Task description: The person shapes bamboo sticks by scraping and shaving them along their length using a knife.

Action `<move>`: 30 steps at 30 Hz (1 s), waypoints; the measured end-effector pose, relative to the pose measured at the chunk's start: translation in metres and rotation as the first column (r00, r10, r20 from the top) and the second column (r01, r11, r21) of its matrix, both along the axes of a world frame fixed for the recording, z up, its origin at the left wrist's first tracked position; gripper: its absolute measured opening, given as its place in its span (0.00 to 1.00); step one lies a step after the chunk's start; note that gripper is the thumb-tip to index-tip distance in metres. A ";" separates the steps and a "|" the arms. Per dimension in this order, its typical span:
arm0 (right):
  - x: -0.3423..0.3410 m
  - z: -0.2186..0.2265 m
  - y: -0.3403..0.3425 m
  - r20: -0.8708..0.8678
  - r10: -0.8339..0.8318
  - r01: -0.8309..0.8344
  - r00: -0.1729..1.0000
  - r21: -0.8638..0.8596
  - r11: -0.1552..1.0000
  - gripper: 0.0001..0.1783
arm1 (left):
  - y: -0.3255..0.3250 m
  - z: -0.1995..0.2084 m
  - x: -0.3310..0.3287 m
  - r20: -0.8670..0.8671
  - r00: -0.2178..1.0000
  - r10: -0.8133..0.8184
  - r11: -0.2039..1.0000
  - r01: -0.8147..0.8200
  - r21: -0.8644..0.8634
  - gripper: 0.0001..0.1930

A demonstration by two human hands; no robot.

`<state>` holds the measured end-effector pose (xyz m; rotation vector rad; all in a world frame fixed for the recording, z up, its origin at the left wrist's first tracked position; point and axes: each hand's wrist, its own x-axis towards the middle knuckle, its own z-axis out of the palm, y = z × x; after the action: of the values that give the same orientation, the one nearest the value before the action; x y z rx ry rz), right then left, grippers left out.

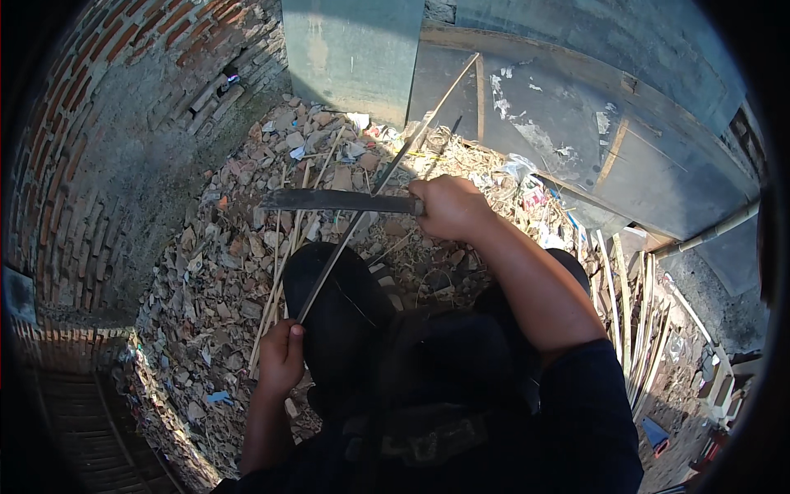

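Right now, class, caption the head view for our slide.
Left hand grips a thin strip, right hand a knife crossing it.

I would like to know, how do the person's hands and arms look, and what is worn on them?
The left hand and right hand show no gloves. The right sleeve is dark, ending near the elbow.

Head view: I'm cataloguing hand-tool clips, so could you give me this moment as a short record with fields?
Left hand: grips the near end of a long bamboo-like strip
Right hand: grips a machete by its handle, blade pointing left
Crossing: blade lies across the strip in view; contact cannot be confirmed
Ground: brick rubble
Far left: brick wall
Right side: bundle of pale strips
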<state>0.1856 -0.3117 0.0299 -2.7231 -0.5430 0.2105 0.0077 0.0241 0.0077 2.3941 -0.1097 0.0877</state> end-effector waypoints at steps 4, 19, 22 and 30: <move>-0.001 -0.014 0.013 0.001 0.041 -0.041 0.999 -0.001 0.999 0.14 | 0.016 -0.018 -0.017 -0.132 0.989 0.066 0.998 -0.063 0.022 0.18; 0.001 -0.020 0.018 -0.050 0.030 -0.028 0.998 0.051 0.998 0.13 | 0.025 -0.020 -0.016 -0.179 0.984 0.010 0.999 -0.004 0.033 0.16; 0.032 -0.068 -0.008 -0.159 -0.091 0.116 0.983 0.151 0.982 0.12 | 0.019 -0.019 -0.011 -0.155 0.988 -0.004 0.998 0.013 0.055 0.16; 0.012 -0.012 0.003 -0.145 0.007 0.003 0.989 0.073 0.997 0.14 | 0.030 -0.021 -0.011 -0.181 0.982 -0.052 0.997 0.042 -0.058 0.17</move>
<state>0.1971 -0.3088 0.0179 -2.6115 -0.5021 0.3784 -0.0031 0.0541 -0.0132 2.3321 -0.0764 -0.1487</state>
